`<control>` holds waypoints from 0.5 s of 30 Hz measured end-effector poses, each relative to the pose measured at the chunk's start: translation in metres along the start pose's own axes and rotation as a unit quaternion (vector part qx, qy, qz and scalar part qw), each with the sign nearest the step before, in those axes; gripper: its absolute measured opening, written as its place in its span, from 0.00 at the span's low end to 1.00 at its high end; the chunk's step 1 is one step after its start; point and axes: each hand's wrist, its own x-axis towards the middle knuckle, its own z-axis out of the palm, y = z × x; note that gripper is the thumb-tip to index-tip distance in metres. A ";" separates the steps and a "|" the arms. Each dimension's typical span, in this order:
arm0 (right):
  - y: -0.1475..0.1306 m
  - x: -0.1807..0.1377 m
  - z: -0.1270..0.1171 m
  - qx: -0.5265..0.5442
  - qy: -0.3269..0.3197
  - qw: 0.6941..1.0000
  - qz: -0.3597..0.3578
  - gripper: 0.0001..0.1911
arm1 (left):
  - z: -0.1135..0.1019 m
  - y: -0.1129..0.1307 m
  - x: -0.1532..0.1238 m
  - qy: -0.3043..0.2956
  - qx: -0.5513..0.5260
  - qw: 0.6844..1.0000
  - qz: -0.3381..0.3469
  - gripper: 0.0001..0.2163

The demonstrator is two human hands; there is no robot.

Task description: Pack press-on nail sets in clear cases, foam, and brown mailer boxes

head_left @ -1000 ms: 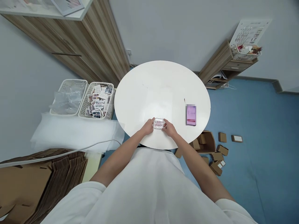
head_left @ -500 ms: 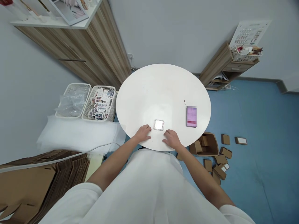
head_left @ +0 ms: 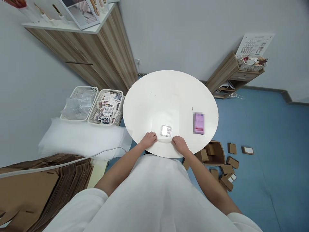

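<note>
A small clear plastic case (head_left: pixel 166 130) with pinkish pieces inside lies near the front edge of the round white table (head_left: pixel 169 96). My left hand (head_left: pixel 149 140) rests flat on the table just left of the case, fingers stretched out, holding nothing. My right hand (head_left: pixel 180 143) lies flat just right of the case, fingers spread, also holding nothing. Neither hand touches the case.
A pink rectangular object (head_left: pixel 199 123) lies at the table's right side. Two white baskets (head_left: pixel 106 106) stand to the left, one with several packets, one with clear bags. Flat cardboard (head_left: pixel 41 180) is stacked lower left. Small brown boxes (head_left: pixel 222 161) litter the blue floor.
A second ago both hands held the clear case. They have let it go on the table and drawn back toward me to rest flat on either side.
</note>
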 end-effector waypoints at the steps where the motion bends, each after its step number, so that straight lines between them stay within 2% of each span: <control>1: 0.000 0.000 -0.003 0.015 0.000 1.000 0.014 0.11 | -0.001 0.000 0.000 0.001 0.006 1.000 -0.002 0.10; 7: -0.004 0.005 -0.021 0.064 0.002 0.996 0.054 0.12 | -0.010 0.003 0.006 -0.018 -0.010 0.999 -0.026 0.14; 15: -0.004 0.033 -0.028 0.044 -0.045 0.988 0.138 0.11 | -0.017 -0.003 0.026 -0.023 -0.083 0.984 -0.156 0.14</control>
